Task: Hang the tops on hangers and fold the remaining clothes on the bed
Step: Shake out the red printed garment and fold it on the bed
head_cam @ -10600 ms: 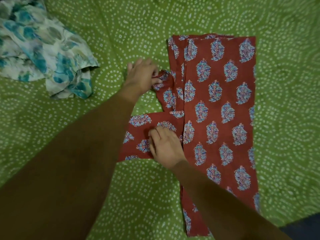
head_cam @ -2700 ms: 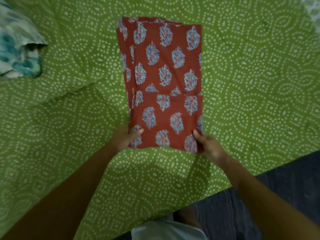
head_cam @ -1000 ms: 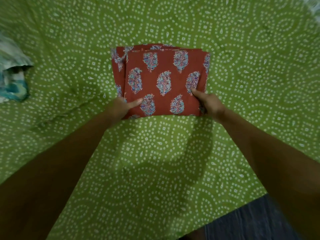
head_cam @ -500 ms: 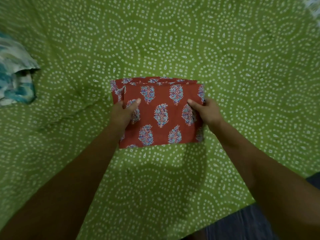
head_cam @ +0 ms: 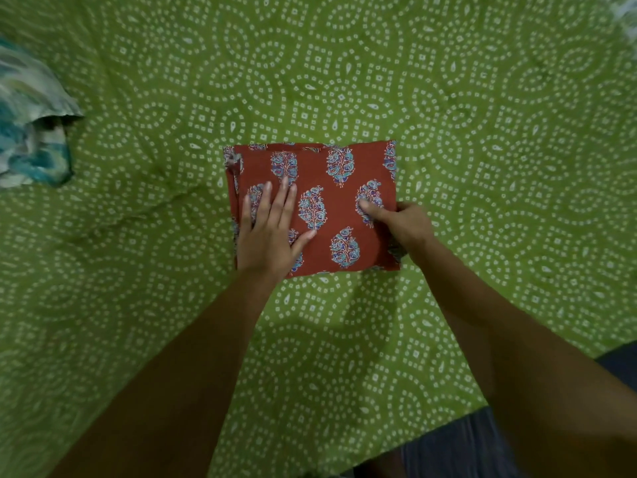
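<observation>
Red folded cloth [head_cam: 331,208] lies on bed [head_cam: 482,167]; left hand [head_cam: 267,232] presses flat, grip apart; right hand [head_cam: 401,224] pinches its edge.

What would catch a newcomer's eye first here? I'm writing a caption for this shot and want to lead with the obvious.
First, the red printed garment, folded into a neat rectangle at the centre of the green dotted bedspread. The left hand lies flat on its left half, while the right hand pinches its right edge. At the far left edge sits a crumpled white and teal garment, not folded.
</observation>
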Demonstrator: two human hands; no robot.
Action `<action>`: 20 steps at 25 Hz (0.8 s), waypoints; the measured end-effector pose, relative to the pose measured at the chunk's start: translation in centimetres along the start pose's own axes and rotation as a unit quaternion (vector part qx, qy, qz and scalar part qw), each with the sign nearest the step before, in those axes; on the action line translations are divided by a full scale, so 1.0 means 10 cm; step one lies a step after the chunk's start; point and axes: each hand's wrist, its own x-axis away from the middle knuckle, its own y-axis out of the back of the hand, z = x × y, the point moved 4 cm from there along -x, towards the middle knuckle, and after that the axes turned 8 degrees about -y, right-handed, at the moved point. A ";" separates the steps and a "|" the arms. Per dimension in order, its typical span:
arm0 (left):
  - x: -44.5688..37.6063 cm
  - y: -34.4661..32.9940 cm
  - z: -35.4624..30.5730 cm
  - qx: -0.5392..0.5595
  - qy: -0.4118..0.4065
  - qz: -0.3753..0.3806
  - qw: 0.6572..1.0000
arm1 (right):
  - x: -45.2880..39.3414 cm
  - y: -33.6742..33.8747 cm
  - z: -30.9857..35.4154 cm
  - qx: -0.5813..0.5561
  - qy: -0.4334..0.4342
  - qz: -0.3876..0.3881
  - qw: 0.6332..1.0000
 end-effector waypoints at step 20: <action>1.80 2.89 -0.48 0.812 0.236 0.216 0.488 | 4.86 0.15 2.35 -0.173 0.201 0.204 0.942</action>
